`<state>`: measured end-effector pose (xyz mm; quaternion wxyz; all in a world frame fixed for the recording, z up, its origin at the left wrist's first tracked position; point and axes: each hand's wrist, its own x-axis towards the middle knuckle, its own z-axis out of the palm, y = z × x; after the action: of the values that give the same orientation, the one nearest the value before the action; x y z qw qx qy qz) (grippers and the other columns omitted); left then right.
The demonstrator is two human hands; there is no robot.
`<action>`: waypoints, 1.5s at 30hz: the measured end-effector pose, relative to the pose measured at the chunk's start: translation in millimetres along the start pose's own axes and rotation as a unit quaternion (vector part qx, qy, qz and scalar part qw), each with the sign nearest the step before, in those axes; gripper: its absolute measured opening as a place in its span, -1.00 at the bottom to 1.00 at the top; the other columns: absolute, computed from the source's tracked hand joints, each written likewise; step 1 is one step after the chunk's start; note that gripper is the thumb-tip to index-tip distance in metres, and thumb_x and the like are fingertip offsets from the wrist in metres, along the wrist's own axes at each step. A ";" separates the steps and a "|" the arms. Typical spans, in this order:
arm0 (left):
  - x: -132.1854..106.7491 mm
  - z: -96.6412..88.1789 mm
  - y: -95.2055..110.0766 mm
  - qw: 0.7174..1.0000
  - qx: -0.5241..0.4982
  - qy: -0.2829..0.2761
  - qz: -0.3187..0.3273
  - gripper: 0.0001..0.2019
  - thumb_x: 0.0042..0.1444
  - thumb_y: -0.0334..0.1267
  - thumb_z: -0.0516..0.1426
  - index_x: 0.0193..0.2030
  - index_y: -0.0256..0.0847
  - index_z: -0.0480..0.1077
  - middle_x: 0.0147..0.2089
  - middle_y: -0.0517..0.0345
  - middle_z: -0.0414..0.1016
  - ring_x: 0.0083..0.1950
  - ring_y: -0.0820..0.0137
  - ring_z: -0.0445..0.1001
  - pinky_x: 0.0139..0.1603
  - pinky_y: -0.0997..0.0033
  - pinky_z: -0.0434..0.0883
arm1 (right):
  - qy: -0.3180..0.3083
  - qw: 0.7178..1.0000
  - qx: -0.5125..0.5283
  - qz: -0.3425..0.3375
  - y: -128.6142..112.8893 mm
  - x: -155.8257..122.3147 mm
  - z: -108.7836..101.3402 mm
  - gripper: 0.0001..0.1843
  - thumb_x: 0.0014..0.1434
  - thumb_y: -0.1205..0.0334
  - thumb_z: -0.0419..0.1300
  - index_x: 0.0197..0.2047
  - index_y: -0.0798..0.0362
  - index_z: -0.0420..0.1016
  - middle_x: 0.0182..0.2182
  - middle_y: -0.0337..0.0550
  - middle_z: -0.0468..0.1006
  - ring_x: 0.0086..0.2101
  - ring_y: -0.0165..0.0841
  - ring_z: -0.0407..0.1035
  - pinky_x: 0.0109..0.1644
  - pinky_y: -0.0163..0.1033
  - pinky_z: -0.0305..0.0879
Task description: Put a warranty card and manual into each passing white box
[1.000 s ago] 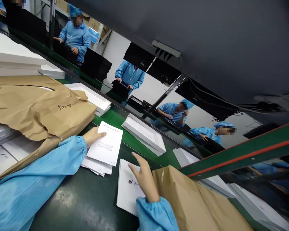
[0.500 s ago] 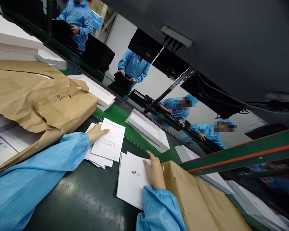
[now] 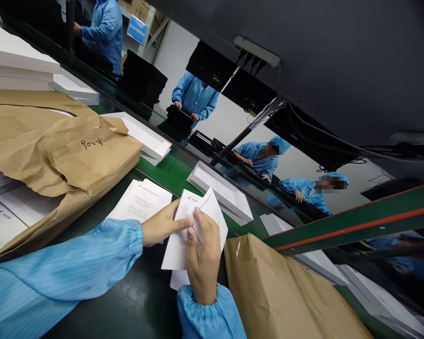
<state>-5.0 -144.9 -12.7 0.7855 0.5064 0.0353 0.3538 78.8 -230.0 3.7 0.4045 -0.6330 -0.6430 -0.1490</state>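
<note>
My left hand (image 3: 164, 225) pinches a white printed leaflet (image 3: 175, 256) between thumb and fingers, above the dark green table. Close against it, my right hand (image 3: 205, 249) is closed on a second white paper (image 3: 217, 221), which overlaps the leaflet at an angle. The fingertips of both hands meet at the papers. Behind my left wrist lies a pile of warranty policy leaflets (image 3: 141, 197). Under my hands a corner of the white booklet stack (image 3: 178, 279) shows; the rest is hidden.
A torn brown paper parcel (image 3: 102, 155) with white printed papers inside lies left; another brown parcel (image 3: 265, 287) stands right. White box trays (image 3: 221, 193) sit on the green conveyor (image 3: 167, 169) ahead. Several people in blue work beyond it. A red-edged green bar (image 3: 356, 230) crosses at right.
My left hand has brought a leaflet rightward off the pile. My right hand has lifted a paper from the booklet stack, and both hands now meet. A far co-worker has turned and shifted left.
</note>
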 end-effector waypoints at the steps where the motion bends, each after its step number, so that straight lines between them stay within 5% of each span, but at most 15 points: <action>1: 0.6 -1.7 -0.9 1.000 0.004 0.018 0.005 -0.61 -0.13 -0.24 0.12 -0.11 -0.23 0.20 -0.08 0.05 0.32 -0.07 0.29 0.29 -0.11 0.36 0.24 | -0.022 1.000 0.001 0.009 -1.8 -2.7 4.1 -0.60 0.09 0.34 -0.11 0.03 0.02 0.05 -0.10 -0.06 0.24 -0.08 -0.31 0.11 -0.04 -0.11 0.09; 5: 6.0 -15.0 -7.2 0.997 0.015 0.069 -0.026 -0.66 -0.11 -0.25 0.10 -0.16 -0.29 0.23 -0.16 0.00 0.38 -0.17 0.28 0.35 -0.21 0.34 0.30 | -0.045 0.998 0.014 0.050 -4.0 -4.3 7.0 -0.59 0.11 0.35 -0.18 0.06 0.02 -0.01 -0.06 -0.08 0.23 -0.05 -0.34 0.10 -0.02 -0.14 0.10; 9: 10.6 -26.1 -6.9 0.991 0.092 0.086 -0.036 -0.68 -0.14 -0.23 0.11 -0.20 -0.31 0.27 -0.20 0.03 0.40 -0.21 0.29 0.37 -0.25 0.36 0.31 | 0.016 0.998 -0.035 0.059 18.3 7.8 -9.6 -0.61 0.05 0.22 -0.05 -0.01 0.05 0.12 -0.08 -0.03 0.23 -0.06 -0.26 0.10 -0.01 -0.04 0.03; 12: 14.3 -33.6 -2.3 0.985 0.132 0.111 -0.025 -0.67 -0.16 -0.22 0.12 -0.22 -0.30 0.28 -0.17 0.04 0.39 -0.21 0.29 0.37 -0.23 0.35 0.30 | 0.027 0.981 -0.006 0.192 49.7 14.9 -25.1 -0.41 -0.09 0.09 0.10 0.02 0.09 0.06 -0.06 0.04 0.19 -0.05 -0.16 0.07 0.00 0.03 -0.02; 15: 17.9 -42.3 1.4 0.981 0.126 0.147 -0.003 -0.68 -0.16 -0.20 0.12 -0.23 -0.30 0.27 -0.15 0.03 0.38 -0.20 0.29 0.37 -0.22 0.34 0.30 | -0.135 0.888 0.253 0.359 73.2 11.9 -29.3 -0.46 -0.09 0.07 0.11 -0.04 0.09 0.12 -0.16 0.03 0.31 -0.19 -0.20 0.23 -0.16 -0.05 0.18; 17: 19.6 -47.9 1.9 0.978 0.112 0.173 0.014 -0.67 -0.16 -0.19 0.13 -0.23 -0.30 0.26 -0.15 0.02 0.38 -0.19 0.28 0.36 -0.20 0.32 0.29 | -0.228 0.802 0.385 0.395 78.6 5.8 -23.2 -0.57 -0.08 0.11 0.12 -0.13 0.10 0.22 -0.24 -0.02 0.38 -0.30 -0.28 0.30 -0.31 -0.18 0.27; 19: 20.5 -52.1 0.4 0.978 0.085 0.188 0.031 -0.64 -0.14 -0.17 0.12 -0.20 -0.30 0.25 -0.15 0.00 0.37 -0.17 0.28 0.35 -0.18 0.29 0.28 | -0.257 0.761 0.434 0.407 78.1 -0.5 -12.6 -0.64 -0.10 0.16 0.15 -0.20 0.10 0.28 -0.30 -0.08 0.42 -0.41 -0.37 0.30 -0.47 -0.31 0.28; 24: 19.7 -57.2 -8.3 0.995 -0.007 0.103 -0.015 -0.53 -0.11 -0.13 0.08 -0.06 -0.31 0.18 -0.10 -0.09 0.34 -0.16 0.28 0.36 -0.15 0.27 0.27 | -0.136 0.765 0.448 0.442 78.5 -8.4 9.4 -0.70 -0.12 0.21 0.18 -0.23 0.02 0.32 -0.30 -0.22 0.41 -0.44 -0.47 0.28 -0.61 -0.46 0.25; 27: 18.6 -59.6 -12.7 0.997 0.048 0.012 -0.060 -0.54 -0.19 -0.21 0.15 -0.09 -0.29 0.23 -0.07 -0.05 0.33 -0.10 0.28 0.32 -0.08 0.28 0.23 | -0.066 0.759 0.452 0.464 83.1 -9.5 13.8 -0.68 -0.13 0.22 0.19 -0.23 -0.02 0.31 -0.28 -0.26 0.40 -0.42 -0.48 0.29 -0.56 -0.46 0.29; 31: 18.0 -62.9 -14.0 0.982 0.155 -0.070 -0.084 -0.56 -0.21 -0.30 0.16 -0.10 -0.26 0.26 -0.06 -0.01 0.33 -0.04 0.28 0.27 -0.01 0.27 0.17 | -0.044 0.759 0.465 0.453 82.7 -9.9 15.6 -0.65 -0.12 0.23 0.19 -0.19 -0.04 0.28 -0.26 -0.26 0.39 -0.36 -0.47 0.29 -0.50 -0.46 0.30; 39: 17.5 -63.4 -9.7 0.977 0.168 -0.095 -0.087 -0.58 -0.17 -0.29 0.13 -0.09 -0.30 0.26 -0.09 -0.03 0.35 -0.06 0.25 0.29 -0.04 0.25 0.20 | -0.161 0.755 0.496 0.397 72.6 -10.6 18.0 -0.77 -0.03 0.23 0.11 -0.24 0.06 0.27 -0.48 -0.23 0.41 -0.60 -0.53 0.23 -0.65 -0.46 0.11; 45: 17.1 -64.2 -10.3 0.977 0.162 -0.113 -0.084 -0.58 -0.16 -0.30 0.12 -0.08 -0.30 0.25 -0.07 -0.02 0.33 -0.04 0.26 0.27 -0.06 0.29 0.22 | -0.176 0.765 0.481 0.390 74.3 -12.5 19.7 -0.85 -0.02 0.20 0.10 -0.36 0.09 0.27 -0.70 -0.33 0.29 -0.69 -0.56 0.13 -0.66 -0.45 0.05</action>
<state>-13.5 -87.7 -47.1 0.7190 0.6587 0.0452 0.2171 140.1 -213.3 -41.3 0.5588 -0.5668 -0.3876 0.4649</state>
